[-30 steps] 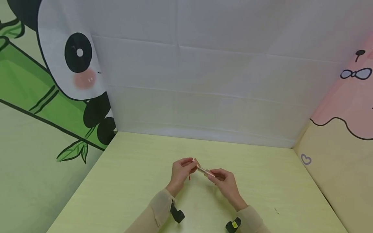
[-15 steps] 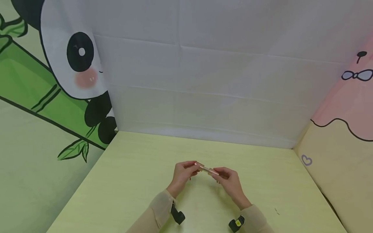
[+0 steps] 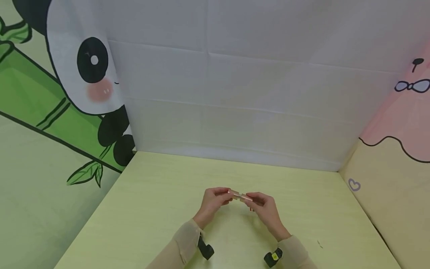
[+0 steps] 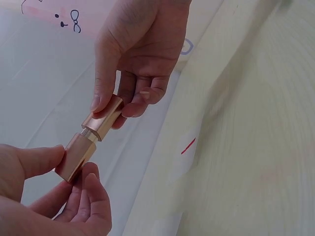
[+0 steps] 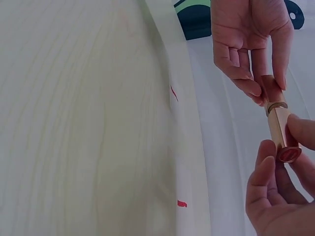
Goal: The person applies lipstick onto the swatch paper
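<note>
Pinching a rose-gold lipstick tube point(image 4: 91, 137) above the tabletop point(image 3: 151, 194), the left hand point(image 3: 213, 200) grips the base and the right hand point(image 3: 263, 207) the cap, which appears nearly seated, a narrow gap remaining at the joint.

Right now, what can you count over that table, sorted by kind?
Hands: 2, the left hand and the right hand
Rose-gold lipstick tubes: 1, the lipstick tube, held at both ends
Black wrist cameras: 2, one on each wrist
Total: 5
</note>
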Available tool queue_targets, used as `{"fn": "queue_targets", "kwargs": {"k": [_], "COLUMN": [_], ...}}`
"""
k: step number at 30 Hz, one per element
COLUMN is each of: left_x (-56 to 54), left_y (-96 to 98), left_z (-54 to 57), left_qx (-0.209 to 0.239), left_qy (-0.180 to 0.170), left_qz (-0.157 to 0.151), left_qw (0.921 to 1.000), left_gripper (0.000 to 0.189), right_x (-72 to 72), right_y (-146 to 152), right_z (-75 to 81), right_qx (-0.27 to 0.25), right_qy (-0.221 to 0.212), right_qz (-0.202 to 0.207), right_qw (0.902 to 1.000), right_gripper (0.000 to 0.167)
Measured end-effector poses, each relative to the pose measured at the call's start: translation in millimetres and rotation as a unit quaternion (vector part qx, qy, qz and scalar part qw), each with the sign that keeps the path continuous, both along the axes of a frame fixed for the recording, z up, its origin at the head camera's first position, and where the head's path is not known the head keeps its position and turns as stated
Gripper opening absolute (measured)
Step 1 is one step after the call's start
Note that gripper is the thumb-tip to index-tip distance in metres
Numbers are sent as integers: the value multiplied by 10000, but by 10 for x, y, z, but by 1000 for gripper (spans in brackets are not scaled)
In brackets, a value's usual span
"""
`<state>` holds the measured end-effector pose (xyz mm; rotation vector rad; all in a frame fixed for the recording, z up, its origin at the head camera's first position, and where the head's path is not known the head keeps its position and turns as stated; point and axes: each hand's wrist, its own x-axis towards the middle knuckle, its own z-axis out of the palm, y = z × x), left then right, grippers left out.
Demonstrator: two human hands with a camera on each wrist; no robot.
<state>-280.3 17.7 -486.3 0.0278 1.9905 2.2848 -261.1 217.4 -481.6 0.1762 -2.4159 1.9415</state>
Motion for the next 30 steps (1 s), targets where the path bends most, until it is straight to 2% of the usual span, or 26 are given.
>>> {"fn": "queue_targets", "kwargs": {"k": [6, 9, 14, 19, 22, 25, 26, 27, 30], "left_x": [53, 117, 237, 178, 162, 191, 186, 178, 209], "left_y": [-19, -42, -66, -60, -54, -35, -22, -6, 31], "left_z": [12, 114, 289, 143, 76, 73, 36, -5, -36], "left_qx": [110, 95, -29, -66, -155, -490, -584, -705, -986], "left_qy": [2, 56, 82, 92, 147, 221, 279, 308, 489], "left_qz": [-257, -322, -339, -247, -213, -195, -191, -181, -219], "left_qw": [9996, 9994, 9994, 9996, 9995, 9984, 9977, 9969, 9937], "left_gripper": [32, 32, 30, 28, 29, 26, 25, 24, 21], "right_x": [131, 193, 229, 255, 221, 177, 161, 165, 183], "right_y": [-71, -110, -143, -163, -169, -176, -177, -184, -205], "right_z": [182, 263, 269, 201, 17, -180, -248, -272, -334], "right_qx": [98, 193, 261, 248, 282, 429, 484, 567, 748], "right_qy": [21, 55, -20, -186, -140, 4, 39, 82, 196], "right_qz": [156, 134, 60, 184, 290, 500, 573, 658, 867], "right_qw": [9998, 9997, 9996, 9994, 9991, 9978, 9972, 9962, 9932], "right_gripper": [22, 21, 21, 21, 22, 23, 24, 23, 23]}}
